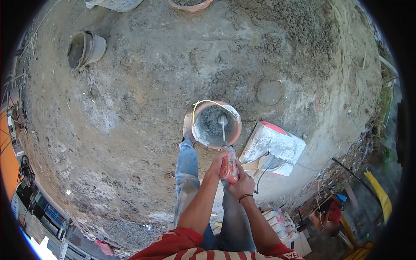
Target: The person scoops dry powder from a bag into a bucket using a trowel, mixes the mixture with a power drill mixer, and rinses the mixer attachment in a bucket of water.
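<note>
A red drill [229,168] with a long metal mixing rod [224,131] points down into a bucket [238,125] between my feet. My left hand [218,163] is wrapped round the front of the drill body. At the rear end, my right hand [243,184] is closed round the drill's handle, a dark cord hanging beside it. Grey, wet-looking mix [209,119] fills the lower part of the bucket, and the rod's tip reaches into it. A yellow handle [196,112] lies along the bucket's rim. My fingertips are partly hidden by the drill.
An opened, dusty white-and-red sack [284,149] lies right of the bucket. A tipped pail [96,47] is at upper left; other containers, including a reddish tub [190,6], stand at the top edge. Loose soil [299,30] is heaped upper right. Bags [277,223] and clutter sit lower right.
</note>
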`<state>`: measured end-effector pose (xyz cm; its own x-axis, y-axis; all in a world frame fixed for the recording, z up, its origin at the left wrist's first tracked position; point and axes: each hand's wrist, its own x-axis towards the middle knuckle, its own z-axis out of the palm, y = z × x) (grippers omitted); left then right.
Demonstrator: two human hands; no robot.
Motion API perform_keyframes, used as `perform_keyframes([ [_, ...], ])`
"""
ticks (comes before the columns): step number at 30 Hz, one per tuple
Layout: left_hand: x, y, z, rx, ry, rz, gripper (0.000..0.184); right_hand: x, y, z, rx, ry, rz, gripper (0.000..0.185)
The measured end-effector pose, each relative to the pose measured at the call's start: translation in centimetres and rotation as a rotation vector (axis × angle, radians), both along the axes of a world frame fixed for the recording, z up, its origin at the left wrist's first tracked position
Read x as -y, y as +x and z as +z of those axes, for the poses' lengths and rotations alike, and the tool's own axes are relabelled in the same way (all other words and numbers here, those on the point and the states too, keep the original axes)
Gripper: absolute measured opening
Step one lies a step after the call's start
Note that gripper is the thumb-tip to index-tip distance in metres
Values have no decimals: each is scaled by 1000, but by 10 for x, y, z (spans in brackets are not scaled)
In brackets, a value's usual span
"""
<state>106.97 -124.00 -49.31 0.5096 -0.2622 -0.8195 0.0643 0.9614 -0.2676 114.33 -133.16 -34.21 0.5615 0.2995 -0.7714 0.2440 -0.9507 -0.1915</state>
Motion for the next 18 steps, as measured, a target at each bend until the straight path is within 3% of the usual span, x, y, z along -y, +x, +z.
perform_keyframes([
  [12, 18, -39, -42, 115, -3, 25, 24, 7, -38, -15, 70, 90, -3, 91],
  [13, 8, -35, -30, 141, 157, 34, 23, -1, -34, -15, 93, 102, 20, 89],
  [17, -23, -30, -12, 127, 86, 8, 19, -27, -26, 1, 43, 39, 19, 90],
  [18, -16, -32, -19, 144, 38, 152, 19, -34, -20, 2, 33, 69, 62, 89],
])
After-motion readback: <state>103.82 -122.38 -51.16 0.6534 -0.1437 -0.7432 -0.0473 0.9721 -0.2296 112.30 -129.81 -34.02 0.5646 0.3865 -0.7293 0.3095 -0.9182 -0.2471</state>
